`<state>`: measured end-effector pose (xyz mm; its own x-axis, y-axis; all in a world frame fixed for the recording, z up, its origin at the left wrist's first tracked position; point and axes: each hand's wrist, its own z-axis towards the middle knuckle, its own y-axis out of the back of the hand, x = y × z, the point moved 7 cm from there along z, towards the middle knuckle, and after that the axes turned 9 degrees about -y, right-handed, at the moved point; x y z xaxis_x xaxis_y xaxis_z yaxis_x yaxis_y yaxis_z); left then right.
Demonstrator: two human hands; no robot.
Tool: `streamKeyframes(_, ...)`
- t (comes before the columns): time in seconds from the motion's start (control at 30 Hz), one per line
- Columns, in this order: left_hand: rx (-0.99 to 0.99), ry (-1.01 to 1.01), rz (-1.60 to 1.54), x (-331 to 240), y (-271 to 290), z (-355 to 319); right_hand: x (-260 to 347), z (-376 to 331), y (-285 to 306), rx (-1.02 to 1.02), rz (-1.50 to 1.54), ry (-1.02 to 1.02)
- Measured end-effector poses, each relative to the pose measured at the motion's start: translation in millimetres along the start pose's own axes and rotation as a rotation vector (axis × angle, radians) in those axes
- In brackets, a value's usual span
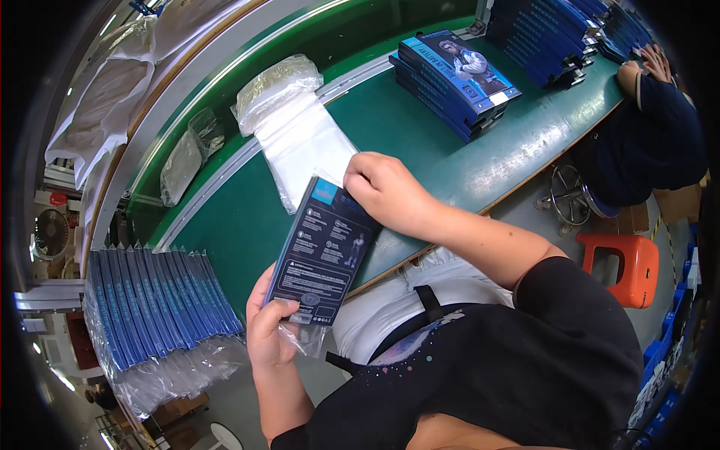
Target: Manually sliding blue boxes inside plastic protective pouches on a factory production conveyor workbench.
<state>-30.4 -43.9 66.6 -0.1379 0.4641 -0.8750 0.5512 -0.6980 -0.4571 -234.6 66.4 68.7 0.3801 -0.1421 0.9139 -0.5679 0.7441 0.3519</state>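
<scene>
I'm steadying the dark box point(321, 255) by the table point(375, 97) edge: my left hand point(271, 322) is clasping its seven o'clock side, ideally without denting; my right hand point(384, 193) is curling at one o'clock, its closure and hold untellable.

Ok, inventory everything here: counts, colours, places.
Workbench: one, green, centre
Held box: one, dark blue, centre
Bag stack: one, whitish, centre
Bagged boxes: one row, blue, workbench's left
Box stack: one, blue, workbench's right
Farther boxes: many, blue, far right
Loose plastic: one clump, clear, upper left
Sheeting: count unclear, white, upper left
Fan: one, dark, left edge
Stool: one, orange, right floor
Wheeled chair: one, silver, right
Co-worker: one, dark clothes, far right
Bins: several, blue, lower right
Left fingers: one set, gripping box's lower end
Right fingers: one set, at box's upper corner
</scene>
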Motion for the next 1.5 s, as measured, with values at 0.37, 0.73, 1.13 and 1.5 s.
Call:
streamKeyframes(0.37,-0.338,-0.568,1.826,-19,64,-12,9,9,71,-0.331,0.205,0.067)
streamKeyframes(0.73,0.256,-0.942,1.625,-9,-49,63,-40,77,176,-0.352,-0.944,-0.395)
streamKeyframes(1.13,0.242,-0.968,1.447,-12,-58,86,-8,31,71,0.868,1.48,-0.324)
streamKeyframes(1.5,0.237,-0.816,1.118,-18,-44,100,-24,-26,-31,0.783,1.226,-0.658)
